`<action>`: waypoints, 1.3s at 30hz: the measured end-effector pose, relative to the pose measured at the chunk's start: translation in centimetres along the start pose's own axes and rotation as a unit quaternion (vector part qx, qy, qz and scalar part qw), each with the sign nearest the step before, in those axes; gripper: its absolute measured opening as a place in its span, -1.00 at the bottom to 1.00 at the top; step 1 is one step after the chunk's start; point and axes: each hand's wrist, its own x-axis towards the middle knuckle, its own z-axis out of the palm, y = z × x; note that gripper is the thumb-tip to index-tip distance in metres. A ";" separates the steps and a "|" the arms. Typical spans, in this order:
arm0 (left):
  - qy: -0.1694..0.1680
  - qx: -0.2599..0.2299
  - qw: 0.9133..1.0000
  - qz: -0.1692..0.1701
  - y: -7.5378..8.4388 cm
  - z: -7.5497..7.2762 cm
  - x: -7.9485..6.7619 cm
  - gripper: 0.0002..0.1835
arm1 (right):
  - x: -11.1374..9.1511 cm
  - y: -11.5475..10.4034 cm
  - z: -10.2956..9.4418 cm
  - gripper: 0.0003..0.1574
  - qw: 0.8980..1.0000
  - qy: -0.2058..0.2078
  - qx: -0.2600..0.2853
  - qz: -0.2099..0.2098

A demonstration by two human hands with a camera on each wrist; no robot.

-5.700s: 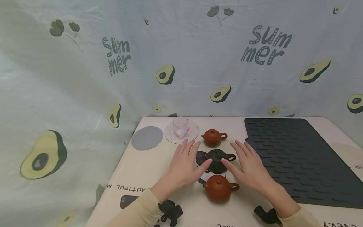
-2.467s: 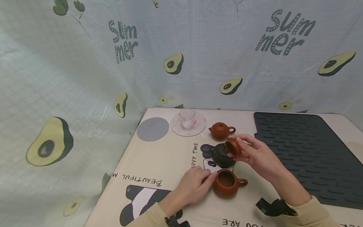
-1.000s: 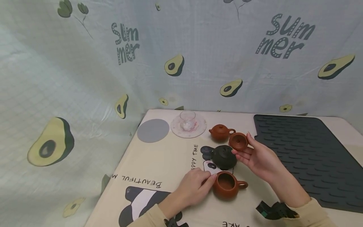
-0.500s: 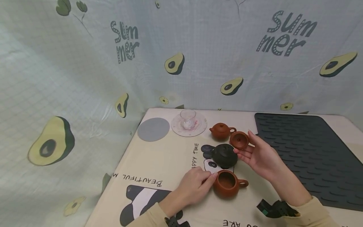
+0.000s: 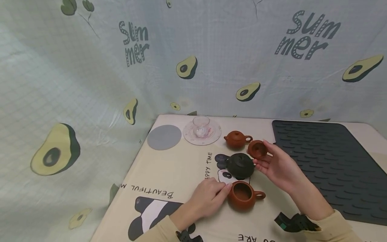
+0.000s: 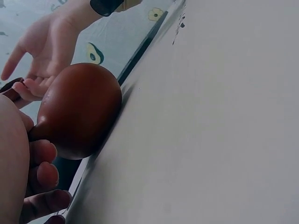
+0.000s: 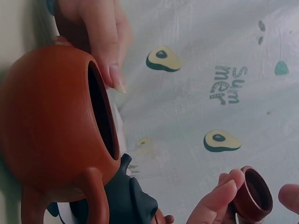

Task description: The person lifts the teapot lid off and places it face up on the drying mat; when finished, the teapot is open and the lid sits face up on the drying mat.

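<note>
A reddish-brown teapot [image 5: 242, 196] stands uncovered on the table, its dark inside showing and its handle to the right. My left hand [image 5: 207, 198] holds it at the spout; in the left wrist view the curled fingers [image 6: 46, 175] are around the spout. My right hand [image 5: 279, 166] holds the teapot lid [image 5: 257, 149] raised, with its hollow underside facing me. In the right wrist view the lid [image 7: 254, 193] sits against the fingertips. Just behind the open pot is a black teapot [image 5: 240, 165]. A smaller reddish-brown teapot [image 5: 236, 139] with its lid on stands farther back.
A clear glass cup [image 5: 201, 126] stands on a patterned plate [image 5: 187, 136] at the back, beside a grey disc [image 5: 164, 137]. A dark ridged mat [image 5: 320, 164] covers the right side. The tablecloth is printed, and a curtain [image 5: 211, 67] hangs behind.
Both hands hovered open over the lidded teapots at first. The right hand then lifted the lid off and turned its underside toward me, while the left hand took hold of the pot's spout.
</note>
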 end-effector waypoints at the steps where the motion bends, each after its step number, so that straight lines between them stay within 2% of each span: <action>1: 0.000 0.000 1.000 0.000 0.0 0.0 0.0 -0.48 | 0.0 0.0 0.0 -0.63 1.000 0.002 -0.005 0.001; 9: -0.005 -0.004 1.000 -0.011 0.1 -0.2 0.1 -0.47 | 0.3 0.2 0.0 -0.52 0.996 -0.008 -0.085 -0.014; 17: -0.005 -0.008 1.000 -0.018 0.0 -0.1 -0.1 -0.47 | 0.2 0.3 0.3 -0.09 0.988 -0.001 -0.150 -0.041; 25: -0.004 -0.015 1.000 -0.016 0.0 -0.1 0.0 -0.47 | 0.3 0.3 0.4 -0.02 0.980 0.031 -0.192 -0.043; 30: -0.001 -0.009 1.000 -0.011 0.1 -0.1 0.1 -0.47 | 0.2 0.1 0.2 -0.18 0.964 0.043 -0.256 -0.062; 35: -0.001 -0.005 1.000 -0.010 0.1 -0.1 0.3 -0.47 | -0.1 0.0 0.1 -0.23 0.933 0.069 -0.342 -0.085; 39: -0.004 -0.007 1.000 -0.012 0.2 -0.1 0.4 -0.47 | -0.2 0.0 0.2 -0.24 0.917 0.080 -0.379 -0.100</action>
